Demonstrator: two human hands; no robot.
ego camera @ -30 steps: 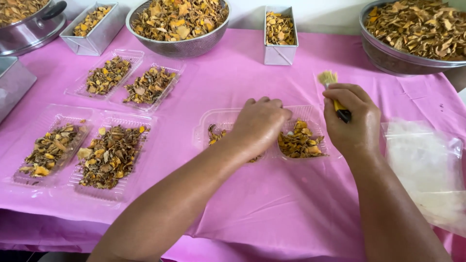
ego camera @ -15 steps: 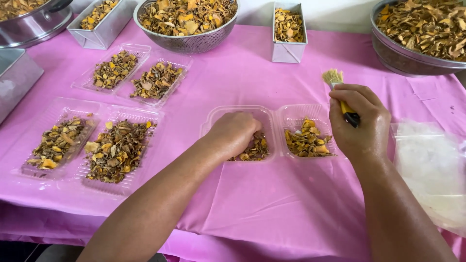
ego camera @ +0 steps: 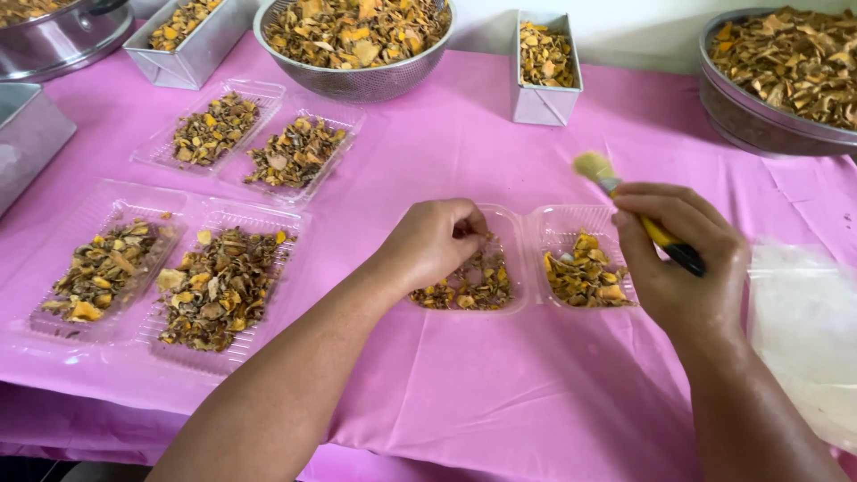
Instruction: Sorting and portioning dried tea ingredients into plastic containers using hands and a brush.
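I'm seeing a pink-covered table [ego camera: 464,393] bearing clear filled trays [ego camera: 214,286], metal bowls [ego camera: 357,76], metal boxes [ego camera: 544,98] and plastic bags [ego camera: 803,330].

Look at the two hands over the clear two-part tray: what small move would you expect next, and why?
Probably the left hand lets go of its pinch of dried pieces into the left compartment of the clear tray. Its fingers are bunched just above that compartment, which is only partly filled. The right hand holds a small brush with bristles raised off the tray, so it looks idle.

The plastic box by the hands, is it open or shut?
Open. The clear plastic box lies flat, both halves up, dried pieces showing in each.
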